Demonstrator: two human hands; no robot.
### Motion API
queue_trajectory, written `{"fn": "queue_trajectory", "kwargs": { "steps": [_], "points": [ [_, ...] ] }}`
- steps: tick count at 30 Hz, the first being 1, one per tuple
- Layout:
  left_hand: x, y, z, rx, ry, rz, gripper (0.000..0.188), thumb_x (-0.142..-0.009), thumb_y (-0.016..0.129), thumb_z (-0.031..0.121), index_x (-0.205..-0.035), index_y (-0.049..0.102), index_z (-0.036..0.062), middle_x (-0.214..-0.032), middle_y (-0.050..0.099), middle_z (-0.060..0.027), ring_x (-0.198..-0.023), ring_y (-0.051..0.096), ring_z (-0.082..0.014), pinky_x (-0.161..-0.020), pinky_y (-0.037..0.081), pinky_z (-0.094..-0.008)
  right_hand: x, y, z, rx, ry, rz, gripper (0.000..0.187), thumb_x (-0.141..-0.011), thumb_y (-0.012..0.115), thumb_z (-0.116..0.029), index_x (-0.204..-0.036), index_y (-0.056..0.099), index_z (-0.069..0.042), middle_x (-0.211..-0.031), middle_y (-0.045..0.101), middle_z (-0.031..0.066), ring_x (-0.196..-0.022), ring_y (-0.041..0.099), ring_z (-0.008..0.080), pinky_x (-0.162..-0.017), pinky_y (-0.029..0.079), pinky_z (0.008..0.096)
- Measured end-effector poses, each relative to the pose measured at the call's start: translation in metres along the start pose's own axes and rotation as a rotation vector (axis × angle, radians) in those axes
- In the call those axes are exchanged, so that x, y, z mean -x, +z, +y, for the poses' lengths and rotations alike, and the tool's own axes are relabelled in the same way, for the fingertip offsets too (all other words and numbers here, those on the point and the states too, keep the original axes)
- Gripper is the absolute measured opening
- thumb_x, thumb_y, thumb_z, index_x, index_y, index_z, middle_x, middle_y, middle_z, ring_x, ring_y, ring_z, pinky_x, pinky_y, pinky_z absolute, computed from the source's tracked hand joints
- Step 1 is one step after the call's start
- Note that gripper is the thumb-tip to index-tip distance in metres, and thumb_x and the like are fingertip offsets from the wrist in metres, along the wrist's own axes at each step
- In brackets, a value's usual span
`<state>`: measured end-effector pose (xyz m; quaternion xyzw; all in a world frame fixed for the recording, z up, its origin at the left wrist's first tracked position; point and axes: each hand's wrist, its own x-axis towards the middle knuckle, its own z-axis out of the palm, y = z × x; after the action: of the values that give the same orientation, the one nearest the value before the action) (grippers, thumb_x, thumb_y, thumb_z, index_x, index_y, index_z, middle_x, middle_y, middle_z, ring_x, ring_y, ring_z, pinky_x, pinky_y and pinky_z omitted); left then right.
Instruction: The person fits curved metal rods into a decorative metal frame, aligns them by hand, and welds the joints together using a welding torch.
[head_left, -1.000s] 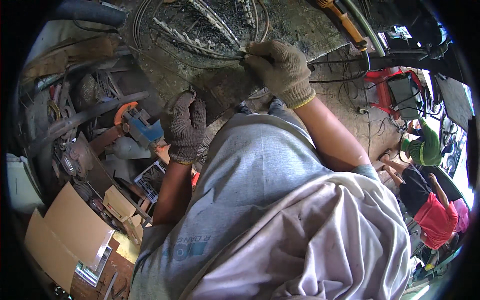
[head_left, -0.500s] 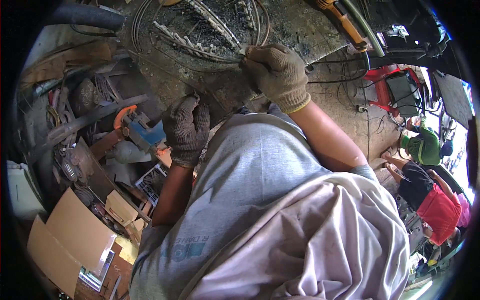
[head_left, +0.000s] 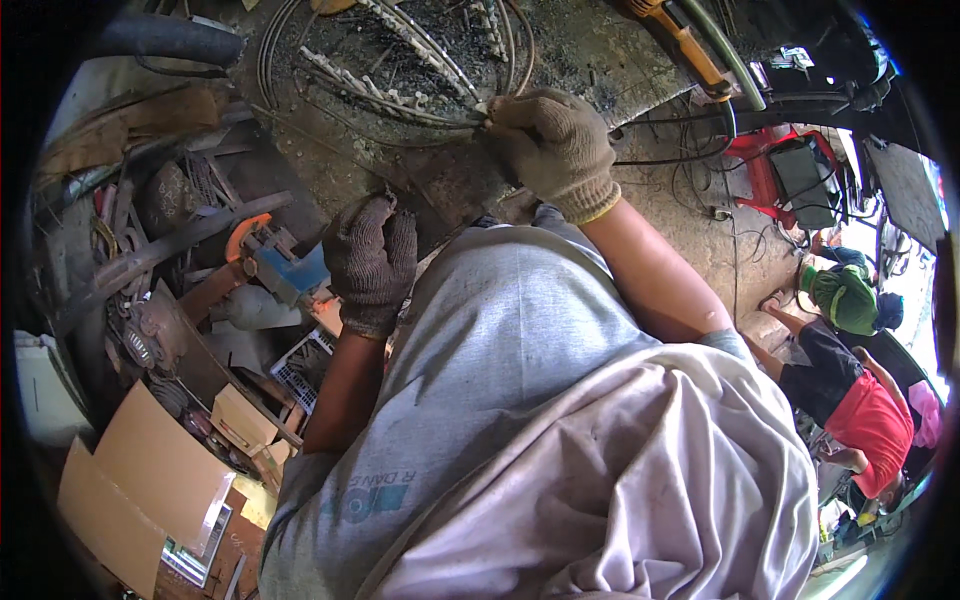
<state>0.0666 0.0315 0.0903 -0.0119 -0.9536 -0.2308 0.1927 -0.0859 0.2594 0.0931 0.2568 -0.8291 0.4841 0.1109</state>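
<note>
Dark, grimy metal makes up the bench top (head_left: 640, 65) at twelve o'clock, strewn with black crumbs and grit. On it, around eleven o'clock, lie looped wires (head_left: 268, 60) with crusty whitish strips (head_left: 435, 58) among them. At one o'clock my gloved right hand (head_left: 550, 140) has its thumb and fingers pinched on the wires' near end, where a pale tip shows. Toward ten o'clock, over the bench's near edge, my gloved left hand (head_left: 372, 260) is curled in; something thin shows at its fingertips, but I can't tell whether I'm gripping it.

Past one o'clock an orange power tool (head_left: 690, 50) lies on the bench, its black cord (head_left: 665, 160) looping down. The worn brown floor (head_left: 690, 230) spreads toward two o'clock, up to a red chair (head_left: 755, 185). Beyond, a person in green (head_left: 845, 295) is at three o'clock, and a person in a red top (head_left: 872, 425) bends between three and four. Scrap metal (head_left: 150, 250) and a blue-and-orange machine (head_left: 290, 270) crowd nine o'clock, with open cardboard (head_left: 160, 450) at eight.

At seven o'clock my grey shirt (head_left: 500, 310) carries a blue-green printed block and dark letters, upside down.
</note>
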Motion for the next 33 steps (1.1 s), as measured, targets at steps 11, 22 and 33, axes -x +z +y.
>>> {"fn": "queue_trajectory", "kwargs": {
  "steps": [11, 22, 33],
  "points": [
    [-0.0009, 0.0003, 0.0016, 0.011, -0.03, -0.003, 0.026, -0.083, 0.078, 0.015, -0.105, 0.069, 0.0042, -0.099, 0.071, -0.0176, -0.088, 0.068, -0.04, -0.079, 0.054, -0.0483, 0.0006, 0.0026, 0.0036, 0.054, 0.112, 0.188, 0.009, -0.075, 0.079, -0.018, -0.084, 0.077, -0.017, -0.083, 0.073, 0.0066, -0.077, 0.073, 0.0283, -0.068, 0.058, 0.0407],
    [-0.0013, -0.0008, 0.0023, 0.009, -0.038, -0.006, 0.025, -0.082, 0.08, 0.015, -0.104, 0.069, 0.006, -0.099, 0.071, -0.016, -0.088, 0.068, -0.0381, -0.081, 0.053, -0.0473, -0.0011, 0.0022, 0.0045, 0.0, -0.118, 0.007, 0.014, -0.073, 0.083, -0.012, -0.085, 0.076, -0.013, -0.086, 0.074, 0.0086, -0.076, 0.073, 0.0281, -0.068, 0.059, 0.0383],
    [0.0012, 0.002, -0.0016, 0.01, -0.02, 0.001, 0.026, -0.083, 0.079, 0.017, -0.104, 0.069, 0.0063, -0.097, 0.07, -0.0153, -0.087, 0.067, -0.0378, -0.08, 0.052, -0.0477, 0.0017, 0.0029, 0.0048, 0.011, -0.037, 0.072, 0.009, -0.076, 0.078, -0.017, -0.085, 0.077, -0.016, -0.082, 0.074, 0.0075, -0.077, 0.072, 0.0301, -0.067, 0.058, 0.0413]
  ]
}}
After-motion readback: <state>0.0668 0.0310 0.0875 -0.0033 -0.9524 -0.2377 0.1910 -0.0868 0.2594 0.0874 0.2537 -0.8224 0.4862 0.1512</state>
